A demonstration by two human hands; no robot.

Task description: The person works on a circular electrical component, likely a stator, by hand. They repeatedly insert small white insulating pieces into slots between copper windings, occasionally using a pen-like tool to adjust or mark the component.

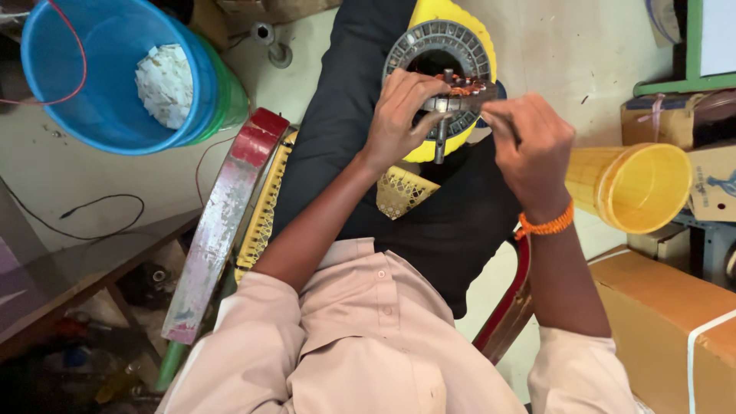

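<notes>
My beige shirt (368, 345) fills the bottom of the view, black trousers (360, 130) beyond it. Over my lap, my left hand (399, 115) is clamped on the small wound motor core (460, 92), its shaft (440, 142) pointing down, with a grey slotted ring (429, 42) just behind. My right hand (529, 149) has its fingers pinched together beside the core, probably on a fine copper wire, though I cannot make it out. If I pull too hard, the wire could snap or the core twist loose and drop toward the yellow bucket (636, 188) or floor. 1 slip would do it.
</notes>
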